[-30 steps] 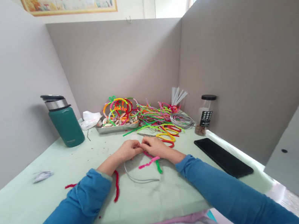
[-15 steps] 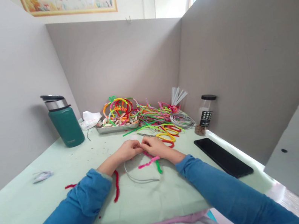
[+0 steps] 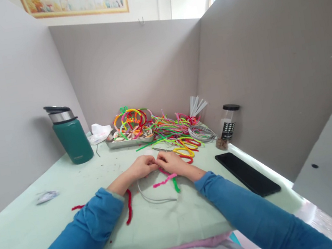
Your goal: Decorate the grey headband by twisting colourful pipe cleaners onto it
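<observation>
Over the middle of the table my left hand (image 3: 143,166) and my right hand (image 3: 169,161) meet fingertip to fingertip, both closed in a pinch. A pink pipe cleaner (image 3: 163,171) shows at the meeting fingertips and comes out below my right hand; the pinched part is mostly hidden. From under my left hand a thin grey wire (image 3: 153,200) curves across the cloth. Below my right hand are a bright pink pipe cleaner piece (image 3: 164,181) and a green piece (image 3: 176,185). A dark red piece (image 3: 129,207) lies beside my left forearm.
Behind my hands are scissors (image 3: 185,152) with yellow handles, a heap of colourful pipe cleaners (image 3: 172,125), coiled wire (image 3: 202,133) and a metal tray (image 3: 131,142). A green bottle (image 3: 73,140) stands left; a jar (image 3: 227,127) and black phone (image 3: 247,173) are right. Grey partitions enclose the table.
The view has shifted very slightly. Both hands keep the same pinch and position, and nothing on the table has visibly moved.
</observation>
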